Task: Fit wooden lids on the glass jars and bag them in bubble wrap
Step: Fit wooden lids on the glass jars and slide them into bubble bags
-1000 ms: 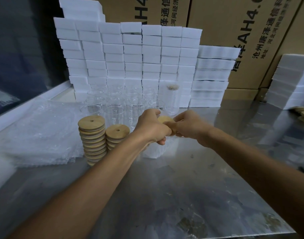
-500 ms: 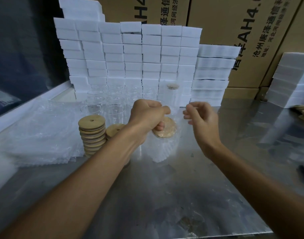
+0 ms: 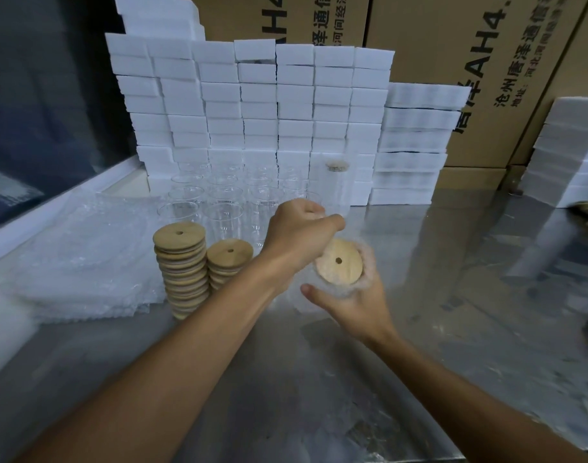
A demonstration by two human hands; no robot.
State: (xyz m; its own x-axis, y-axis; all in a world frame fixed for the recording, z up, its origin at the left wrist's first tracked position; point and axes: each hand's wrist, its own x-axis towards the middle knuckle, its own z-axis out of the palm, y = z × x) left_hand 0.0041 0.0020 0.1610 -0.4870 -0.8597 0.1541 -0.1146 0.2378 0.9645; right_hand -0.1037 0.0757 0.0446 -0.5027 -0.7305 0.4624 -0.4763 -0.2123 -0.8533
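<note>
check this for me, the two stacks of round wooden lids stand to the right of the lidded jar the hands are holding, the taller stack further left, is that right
Not quite. In the head view the two stacks of round wooden lids, the taller stack and the shorter one, stand to the left of the lidded glass jar in bubble wrap that the left hand and right hand hold, not to its right. The taller stack is indeed further left.

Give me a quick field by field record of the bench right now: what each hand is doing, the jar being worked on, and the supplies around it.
left hand: curled, gripping the bubble wrap at the top of the bag
right hand: holds the wrapped jar from below
jar in hand: wooden lid fitted, bubble wrap around it
lid stacks: two, left of the hands, the left one taller
empty jars: in rows behind the lid stacks, no lids
bubble wrap bags: flat pile at left
foam blocks: stacked at the back
table: bare metal
</note>
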